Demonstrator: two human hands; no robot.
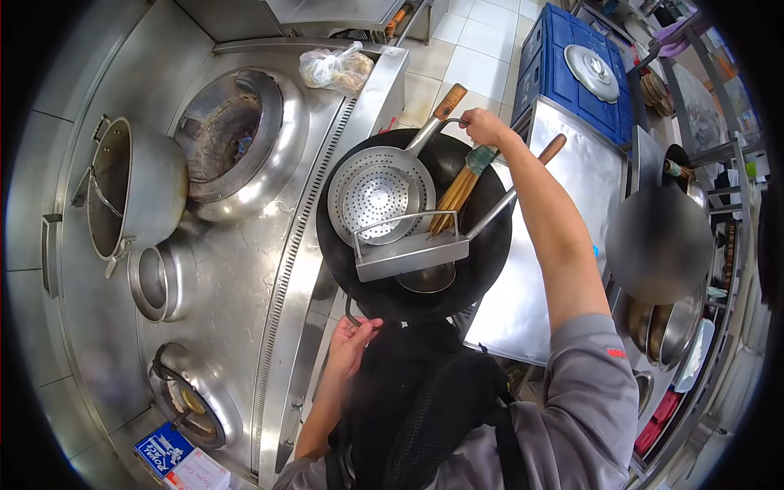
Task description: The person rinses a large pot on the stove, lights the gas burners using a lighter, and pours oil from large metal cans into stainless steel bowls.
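Observation:
A large black wok [331, 261] hangs in front of my body, carried by its two loop handles. My right hand [483, 129] is closed around the far handle, and my left hand [353, 345] grips the near one. Inside the wok lies a perforated strainer ladle [380, 196] with a wooden handle end. Beside it rests a bamboo wok brush [459, 192] bound with green wrap. Across them sits a rectangular metal holder [412, 258] with wire loops. A ladle [494, 212] with a wooden grip slants to the right, its bowl partly hidden.
On my left runs a steel range [237, 302] with a wok burner [233, 139], a tall pot [159, 184] and a bagged item [336, 67]. A steel table [563, 220] is on my right. Behind it are a blue bin [547, 61] and a shelf rack [723, 122].

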